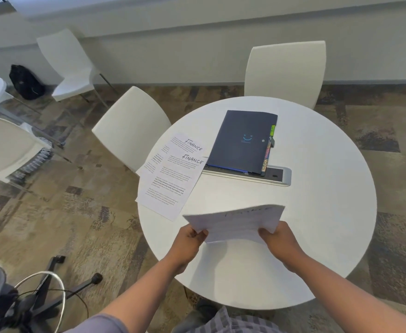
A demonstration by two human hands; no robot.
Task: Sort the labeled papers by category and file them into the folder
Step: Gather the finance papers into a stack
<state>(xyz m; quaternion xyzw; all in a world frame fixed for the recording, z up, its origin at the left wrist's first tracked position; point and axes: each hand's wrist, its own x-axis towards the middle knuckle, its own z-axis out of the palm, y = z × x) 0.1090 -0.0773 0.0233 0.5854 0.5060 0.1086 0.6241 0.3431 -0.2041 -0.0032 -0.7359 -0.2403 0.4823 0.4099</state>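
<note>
1. Left hand (192,236) and right hand (277,237): each pinches a near corner of the held papers (235,223), thumb on top, fingers curled beneath. The sheets hang just above the table (317,212), tilted; their heading is blurred and unreadable.
2. Finance pile (170,179): two overlapping sheets, both hand-labelled FINANCE, lie flat at the table's left edge. Judged as one category begun.
3. Folder (241,143): dark, closed, coloured tabs along its right side, lying past the pile and partly over the power strip (278,176).
4. Progress: sorting appears early; the held sheets remain unsorted, and no filing into the folder is visible.
</note>
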